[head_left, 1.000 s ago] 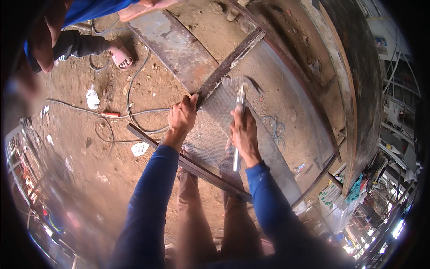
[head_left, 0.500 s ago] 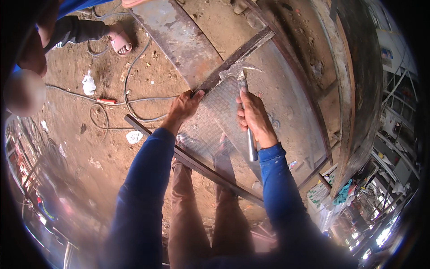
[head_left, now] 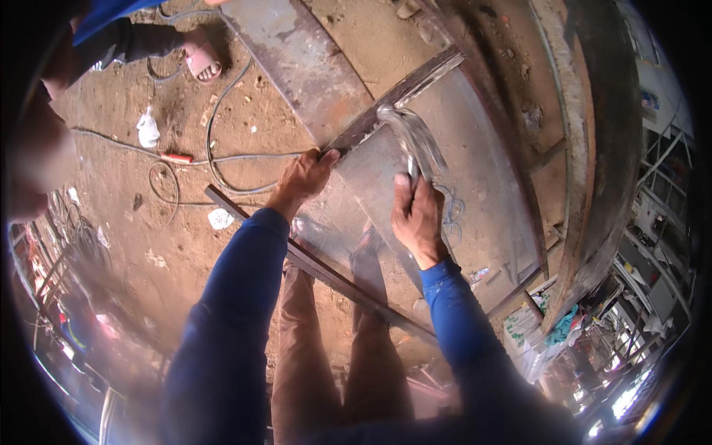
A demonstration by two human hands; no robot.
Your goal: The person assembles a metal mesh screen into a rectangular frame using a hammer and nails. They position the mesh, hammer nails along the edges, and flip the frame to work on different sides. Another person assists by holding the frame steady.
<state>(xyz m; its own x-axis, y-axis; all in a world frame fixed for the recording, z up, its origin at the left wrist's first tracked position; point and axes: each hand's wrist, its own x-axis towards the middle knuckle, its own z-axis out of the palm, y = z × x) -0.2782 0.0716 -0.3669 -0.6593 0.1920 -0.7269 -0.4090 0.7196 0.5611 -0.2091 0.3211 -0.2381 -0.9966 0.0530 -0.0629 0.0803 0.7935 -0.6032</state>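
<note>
My right hand (head_left: 420, 221) is wrapped round the handle of a claw hammer (head_left: 413, 137), whose metal head is smeared by motion. The head is over the far bar of a dark metal frame (head_left: 400, 89), and I cannot tell whether it touches. My left hand (head_left: 302, 180) grips the same bar near its left end, the thumb lying on top. A fine wire mesh (head_left: 348, 189) spans the frame, and the ground and my legs show through it. The frame's near bar (head_left: 334, 284) crosses in front of my shins.
A rusty metal sheet (head_left: 308, 63) lies beyond the frame. Black cable (head_left: 210, 133) loops over the dirt at the left, by a white plastic bag (head_left: 147, 128). Another person's sandalled foot (head_left: 202, 61) stands far left. A large curved panel (head_left: 608, 148) rises at the right.
The hammer has turned in my right hand, and its head is now blurred. My right hand and forearm have shifted slightly left and down. My left hand keeps its hold on the bar.
</note>
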